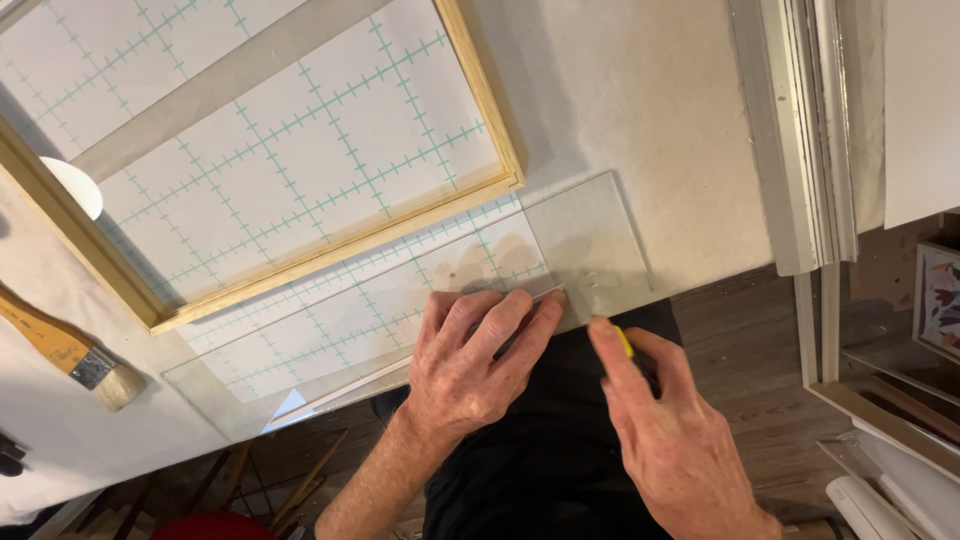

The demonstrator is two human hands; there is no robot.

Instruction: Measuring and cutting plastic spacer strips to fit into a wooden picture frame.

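Right hand (668,430) low in frame, over dark clothing, fingers curled shut around a small yellow-tipped tool (624,341); index finger stretched along it, tip touching the near edge of the clear rectangular glass sheet (590,240). Tool mostly hidden by the fingers, possibly a glass cutter, can't tell for sure.

Left hand (470,365) just beside it, spread flat, palm down, fingers apart and pressing on the near edge of the glass; gripping nothing. Fingertips reaching toward a narrow strip lying along that edge, clear or pale, hard to make out.

Glass sheet lying flat on the pale cloth-covered worktable (650,130), near edge running right at the table's edge, slightly overhanging at the left corner. Under the glass, white paper with green cross-hatched grid lines (340,320), showing through.

Farther back, light wooden rectangular frame (330,250) resting on the same grid paper, its near rail touching or overlapping the far edge of the glass. Grey flat bar crossing diagonally inside the frame.

Left edge: flat paintbrush with wooden handle and metal ferrule (85,365), well apart from both hands.

Right side: stack of pale grey metal profiles (800,130) along the table edge. Beyond, wooden floor (740,330) with more frame parts.
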